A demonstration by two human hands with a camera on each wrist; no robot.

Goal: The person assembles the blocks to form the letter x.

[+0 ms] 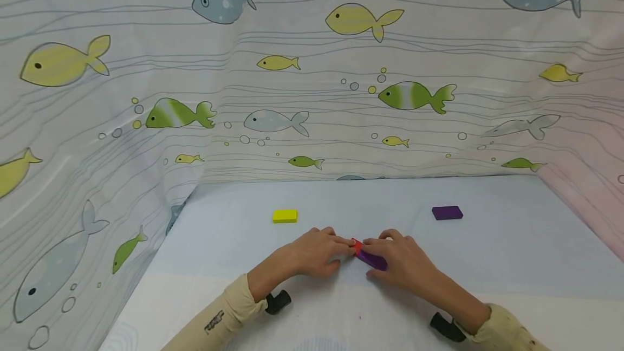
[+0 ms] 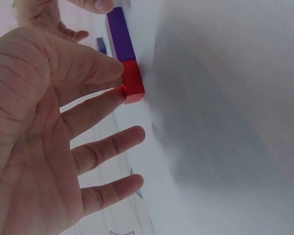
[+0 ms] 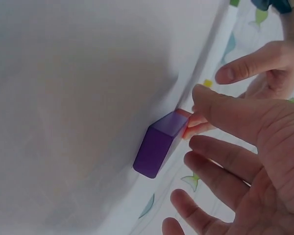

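Note:
A red block (image 2: 133,78) and a longer purple block (image 3: 154,149) lie end to end on the table, forming one slanted bar. My left hand (image 1: 317,252) reaches in from the left, and its fingertips rest at the red block's end, the other fingers extended and spread. On the other side, my right hand (image 1: 404,260) is spread about the purple block, thumb and fingers apart. In the right wrist view, that thumb and the fingers are held loosely beside the block. The right hand partly hides the purple block in the head view.
A yellow block (image 1: 285,216) lies farther back on the white table (image 1: 234,199), left of centre. Another purple block (image 1: 447,213) lies back on the right. A fish-patterned curtain (image 1: 312,88) hangs behind and at both sides of the table.

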